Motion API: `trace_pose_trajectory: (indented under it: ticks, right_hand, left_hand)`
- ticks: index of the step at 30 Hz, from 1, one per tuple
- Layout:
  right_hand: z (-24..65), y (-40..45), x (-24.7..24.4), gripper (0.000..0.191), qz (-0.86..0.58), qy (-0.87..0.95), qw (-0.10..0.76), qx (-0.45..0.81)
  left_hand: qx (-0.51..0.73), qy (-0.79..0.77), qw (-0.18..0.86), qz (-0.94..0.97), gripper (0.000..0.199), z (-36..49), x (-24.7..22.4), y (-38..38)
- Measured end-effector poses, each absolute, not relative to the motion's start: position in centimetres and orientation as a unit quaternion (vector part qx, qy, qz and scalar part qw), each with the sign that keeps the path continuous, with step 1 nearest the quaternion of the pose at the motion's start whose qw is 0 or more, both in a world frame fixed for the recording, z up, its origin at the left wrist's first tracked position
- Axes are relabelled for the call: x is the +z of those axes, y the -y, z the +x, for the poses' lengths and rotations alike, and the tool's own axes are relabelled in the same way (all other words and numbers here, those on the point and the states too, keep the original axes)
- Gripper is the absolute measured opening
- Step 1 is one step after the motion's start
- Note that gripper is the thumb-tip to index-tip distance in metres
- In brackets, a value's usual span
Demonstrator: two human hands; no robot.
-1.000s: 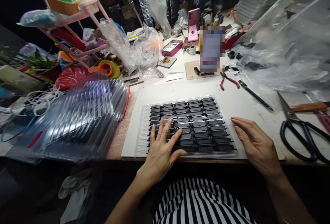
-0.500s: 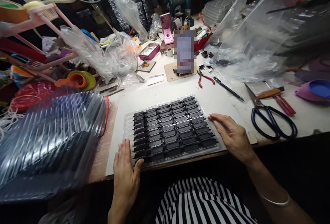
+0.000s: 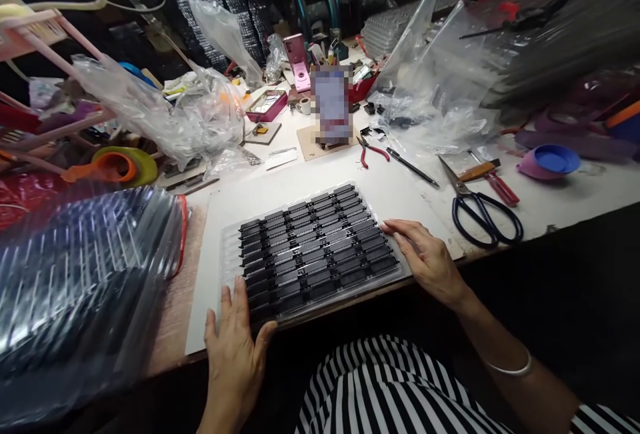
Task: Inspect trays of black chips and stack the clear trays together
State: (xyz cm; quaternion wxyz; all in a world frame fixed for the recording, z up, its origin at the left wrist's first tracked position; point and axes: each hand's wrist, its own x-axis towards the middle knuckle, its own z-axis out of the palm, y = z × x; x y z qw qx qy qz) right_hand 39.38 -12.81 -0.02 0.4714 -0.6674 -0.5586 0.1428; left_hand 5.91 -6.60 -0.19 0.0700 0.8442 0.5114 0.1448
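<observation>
The left hand [image 3: 235, 354], spread over the black strips [image 3: 310, 241] a second ago, now sits at the tray's [image 3: 229, 247] near left corner; the view swings right, revealing a purple-and-blue dish [image 3: 549, 162].

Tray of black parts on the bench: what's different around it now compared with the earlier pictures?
The left hand has moved left and nearer the person, from spread over the black parts to the tray's near left corner. The view has swung right, showing a blue-and-pink bowl. The right hand stays by the tray's right edge; the parts stay in rows.
</observation>
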Motion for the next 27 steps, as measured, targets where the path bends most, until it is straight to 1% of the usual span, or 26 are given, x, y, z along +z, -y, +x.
trace_pose_trajectory:
  ticks: [3, 7, 10, 13, 16, 20, 22, 24, 25, 27]
  right_hand:
    - [39.2, 13.1, 0.1, 0.029, -0.670, 0.554, 0.473, 0.142]
    - [38.8, 13.4, 0.2, 0.029, -0.672, 0.551, 0.476, 0.137]
    - [38.1, 14.0, 0.3, 0.028, -0.687, 0.534, 0.473, 0.138]
    - [37.1, 15.6, 0.3, 0.027, -0.702, 0.504, 0.479, 0.155]
    - [36.6, 18.0, 0.3, 0.025, -0.715, 0.480, 0.482, 0.161]
    - [37.5, 20.7, 0.5, 0.025, -0.739, 0.463, 0.458, 0.175]
    - [38.3, 21.4, 0.6, 0.030, -0.759, 0.439, 0.438, 0.198]
    - [38.8, 21.7, 0.5, 0.038, -0.776, 0.413, 0.417, 0.231]
    - [38.9, 21.7, 0.5, 0.043, -0.777, 0.401, 0.412, 0.257]
    - [38.7, 21.3, 0.5, 0.050, -0.754, 0.368, 0.425, 0.340]
  left_hand:
    - [0.168, -0.553, 0.124, 0.807, 0.069, 6.1, 0.4, 6.8]
    - [0.290, -0.673, 0.239, 0.638, 0.065, 6.0, 1.8, 6.7]
    - [0.388, -0.689, 0.318, 0.523, 0.063, 5.7, 2.1, 6.7]
    - [0.438, -0.682, 0.348, 0.471, 0.058, 5.3, 1.8, 7.3]
    - [0.434, -0.689, 0.362, 0.454, 0.053, 4.7, 1.9, 8.6]
    - [0.388, -0.718, 0.358, 0.455, 0.050, 3.3, 2.5, 10.5]
    - [0.380, -0.734, 0.344, 0.446, 0.049, 2.4, 2.6, 10.9]
    - [0.383, -0.743, 0.349, 0.423, 0.052, 1.7, 2.6, 10.9]
    - [0.381, -0.742, 0.374, 0.406, 0.056, 1.5, 2.5, 10.8]
    - [0.365, -0.714, 0.469, 0.370, 0.067, 1.4, 2.6, 10.5]
